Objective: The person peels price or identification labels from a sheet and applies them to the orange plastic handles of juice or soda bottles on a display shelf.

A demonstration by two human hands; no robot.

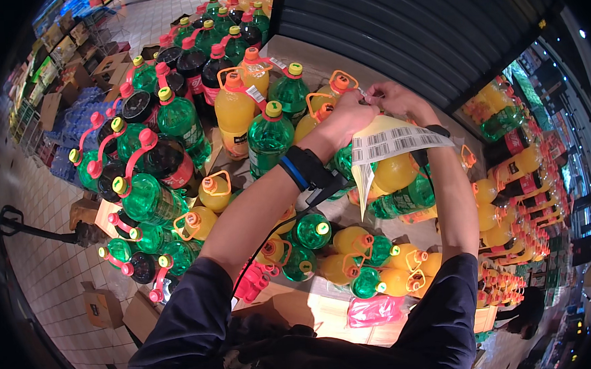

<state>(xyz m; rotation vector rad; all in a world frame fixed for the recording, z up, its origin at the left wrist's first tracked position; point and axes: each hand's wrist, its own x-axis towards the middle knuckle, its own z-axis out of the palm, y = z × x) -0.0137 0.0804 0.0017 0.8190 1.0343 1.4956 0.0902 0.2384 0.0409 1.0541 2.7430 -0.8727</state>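
Both hands meet above several large drink bottles near a dark ribbed shutter. My left hand (354,111) is closed over the top of a sheet of barcode stickers (399,142), which hangs curled below it. Fingertips of my right hand (391,99) pinch close to those of the left, at a red strap beside an orange-capped bottle (341,84); the exact contact is partly hidden by the fingers. Under the sheet lie an orange-drink bottle (395,173) and a green bottle (403,198). Left of my hands, an upright green bottle (271,135) stands beside an orange bottle (234,112) with a barcoded red strap.
Dark cola bottles (169,159) and green bottles are strapped in pairs at left. The ribbed shutter (408,30) rises ahead. More bottles (509,202) are stacked at right. A pink plastic-wrapped pack (377,310) lies near my body. Cardboard boxes (102,308) and a pallet-jack handle (11,220) are at left.
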